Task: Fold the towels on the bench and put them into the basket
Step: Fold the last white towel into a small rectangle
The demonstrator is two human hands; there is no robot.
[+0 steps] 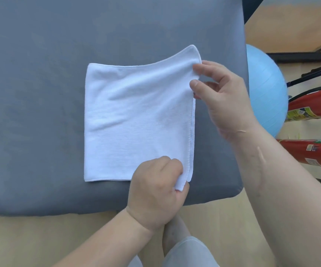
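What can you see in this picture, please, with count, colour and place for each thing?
towel: one, white, folded, on the bench's right part
bench: one, grey, padded, fills the left and middle
ball: one, light blue, on the floor right of the bench
fire extinguishers: two, red, at the right edge
black bars: several, upper right, beside the ball
floor: pale wood, below and right of the bench
left hand: pinches the towel's near right corner
right hand: pinches the towel's far right corner
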